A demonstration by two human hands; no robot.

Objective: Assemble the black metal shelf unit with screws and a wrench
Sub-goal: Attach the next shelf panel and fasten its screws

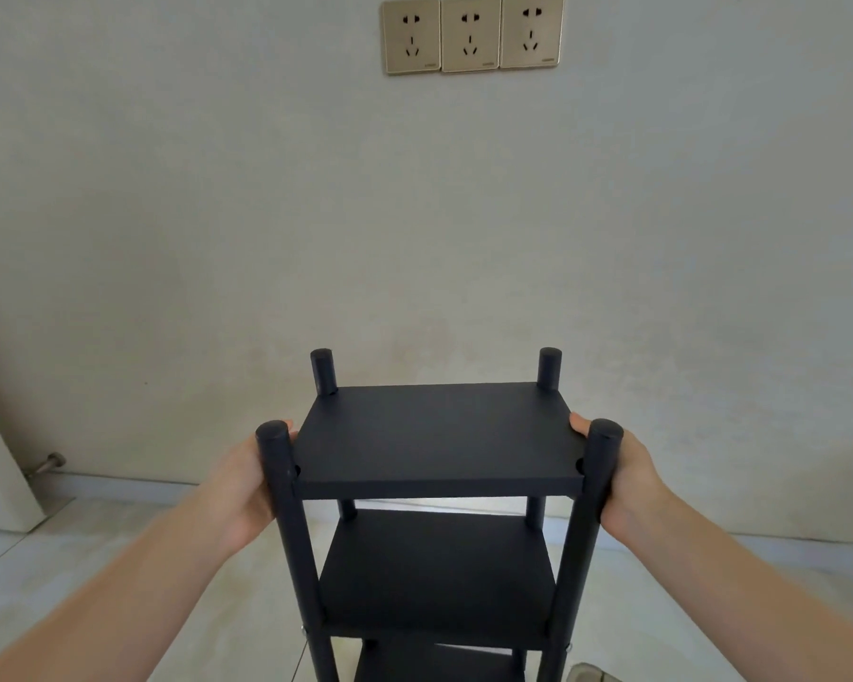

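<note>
The black metal shelf unit [439,435] stands upright in front of me, with four round posts and three boards visible one below another. My left hand [245,484] grips the top board's left edge beside the near left post [279,465], thumb on the board. My right hand [621,477] grips the right edge beside the near right post [597,465], thumb tip on the board. Small silver screw heads [303,631] show at the second board's front corners. No wrench is in view.
A pale wall rises close behind the shelf, carrying three gold wall sockets [471,34] at the top. A door stopper [50,462] sticks out low at the left, next to a white door edge. The tiled floor [119,534] lies below.
</note>
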